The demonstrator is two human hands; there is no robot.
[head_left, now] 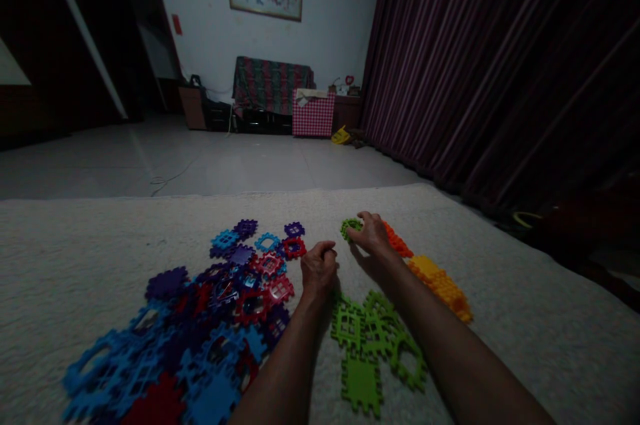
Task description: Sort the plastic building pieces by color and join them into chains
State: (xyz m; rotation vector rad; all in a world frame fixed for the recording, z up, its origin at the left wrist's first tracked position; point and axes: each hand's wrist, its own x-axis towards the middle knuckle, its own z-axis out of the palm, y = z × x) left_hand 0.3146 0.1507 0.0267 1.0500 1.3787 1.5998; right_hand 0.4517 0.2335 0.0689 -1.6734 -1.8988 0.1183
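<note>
My right hand (373, 233) is reached forward with its fingers closed around a green toothed plastic building piece (346, 229) at the carpet. Beside it on the left, my left hand (319, 268) has its fingers curled in; whatever they may hold is hidden. Several green building pieces (361, 382) lie between my forearms. Yellow pieces (443, 286) sit in a row right of my right forearm, and orange pieces (399, 240) lie just beyond that, partly behind my right hand. Left of my left arm spreads a mixed heap of blue pieces (213, 402), purple pieces (167, 283) and red pieces (155, 405).
A pale carpet (525, 345) lies under everything, ending at a tiled floor (260, 162). Dark curtains (450, 65) hang on the right. Against the far wall stand a cloth-covered piece of furniture (273, 85) and a red checkered cloth (313, 116). A thin cable (170, 178) lies on the tiles.
</note>
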